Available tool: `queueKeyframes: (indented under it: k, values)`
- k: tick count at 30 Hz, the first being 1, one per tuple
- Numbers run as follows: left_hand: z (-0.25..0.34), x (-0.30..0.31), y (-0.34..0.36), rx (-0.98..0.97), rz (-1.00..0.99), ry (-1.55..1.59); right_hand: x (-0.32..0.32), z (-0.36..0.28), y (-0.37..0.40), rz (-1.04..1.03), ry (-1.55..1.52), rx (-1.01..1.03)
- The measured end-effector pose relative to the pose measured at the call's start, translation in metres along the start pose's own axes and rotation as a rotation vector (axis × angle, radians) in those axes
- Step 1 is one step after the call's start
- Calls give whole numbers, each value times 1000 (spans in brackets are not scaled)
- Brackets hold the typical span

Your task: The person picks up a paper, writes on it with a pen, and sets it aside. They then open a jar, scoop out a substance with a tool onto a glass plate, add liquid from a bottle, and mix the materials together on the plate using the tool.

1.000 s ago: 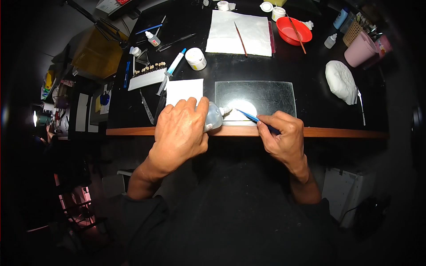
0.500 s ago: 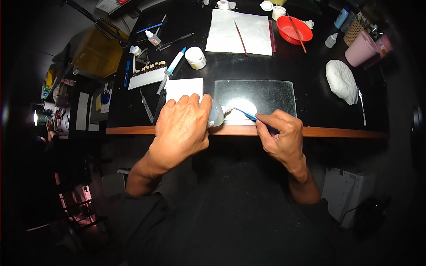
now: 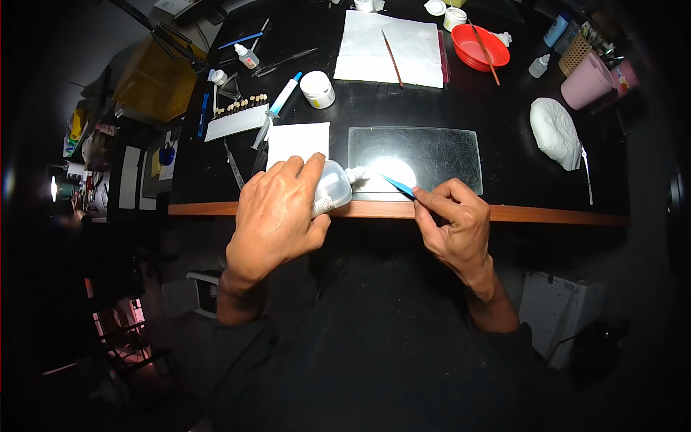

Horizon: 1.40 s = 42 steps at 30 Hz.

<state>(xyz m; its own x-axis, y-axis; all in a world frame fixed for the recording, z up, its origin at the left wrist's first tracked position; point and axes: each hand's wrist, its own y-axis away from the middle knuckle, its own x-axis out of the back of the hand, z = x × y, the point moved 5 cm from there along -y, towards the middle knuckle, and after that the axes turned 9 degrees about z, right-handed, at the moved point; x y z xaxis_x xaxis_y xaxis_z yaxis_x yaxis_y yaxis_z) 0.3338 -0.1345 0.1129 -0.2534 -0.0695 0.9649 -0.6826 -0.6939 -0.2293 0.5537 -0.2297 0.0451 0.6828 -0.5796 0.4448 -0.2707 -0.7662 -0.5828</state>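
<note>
My left hand (image 3: 277, 216) is closed around a translucent plastic bottle (image 3: 333, 189), tipped on its side with its white nozzle toward the right. The nozzle is over the left part of a glass slab (image 3: 443, 155), where bright glare hides detail. Between the thumb and fingers of my right hand (image 3: 457, 219) is a slim blue pointed tool (image 3: 400, 187), whose exact kind I cannot make out. Its tip reaches left over the glare on the slab, apart from the nozzle. A white paper pad (image 3: 299, 140) lies just beyond my left hand.
Behind the slab lies white paper (image 3: 363, 54) with a brush (image 3: 392, 59). A red bowl (image 3: 468, 56) stands at the back right, near a pink cup (image 3: 586, 83) and crumpled white tissue (image 3: 553, 133). At left are a shade guide (image 3: 237, 121), a syringe (image 3: 284, 97) and a white jar (image 3: 317, 90).
My left hand has drawn back left with the bottle, taking its nozzle farther from the blue tool. My right hand has stayed nearly in place, the tool turned slightly and catching more light.
</note>
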Motion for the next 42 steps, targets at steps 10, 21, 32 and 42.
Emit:
queueKeyframes:
  k: [10, 21, 32, 42]
  values:
    - [-6, -7, 7, 0, 16, 32, -2, -4, 7, 11, -8, 47]
    - [3, -9, -1, -17, -44, -19, -2, -4, 3, 64, 11, 56]
    - [15, -8, -19, -66, -168, -138, -1, 2, 3, 75, -23, 2]
    - [15, -11, -27, -45, -290, -189, 0, 4, 5, 85, -46, -18]
